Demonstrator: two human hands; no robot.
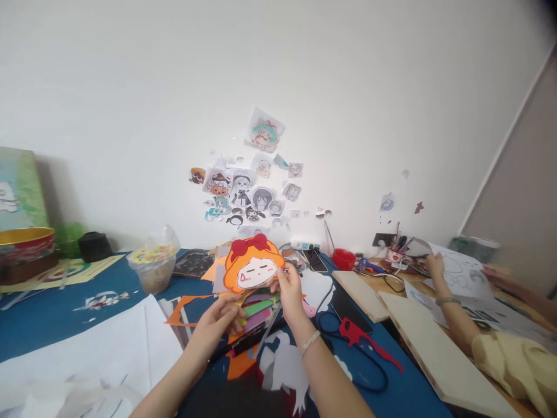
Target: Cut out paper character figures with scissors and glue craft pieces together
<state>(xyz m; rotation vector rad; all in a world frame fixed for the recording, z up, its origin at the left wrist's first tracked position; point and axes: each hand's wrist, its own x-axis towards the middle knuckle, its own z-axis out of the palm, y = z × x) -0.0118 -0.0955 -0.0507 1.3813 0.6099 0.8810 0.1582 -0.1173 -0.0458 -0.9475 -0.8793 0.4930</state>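
A flat paper cutout of a cartoon head point(256, 271), with orange hair and a red bow, is held up over the blue table. My right hand point(288, 285) pinches its lower right edge between thumb and fingers. Just below the cutout's lower left edge is my left hand point(225, 316), its fingers curled inward; whether it grips anything is too small to tell. Green and purple pieces point(257, 310) lie behind and between the hands. Beneath them are dark pens point(252, 339), orange scraps point(241, 364) and grey-white paper scraps point(285, 367).
Red-handled scissors point(354, 334) and a black cable lie right. White paper point(100, 360) covers the left front, near a plastic cup point(154, 270). Wooden boards point(439, 348) separate the table from a person's hand point(435, 267) holding drawn paper point(461, 276). Stickers point(241, 188) dot the wall.
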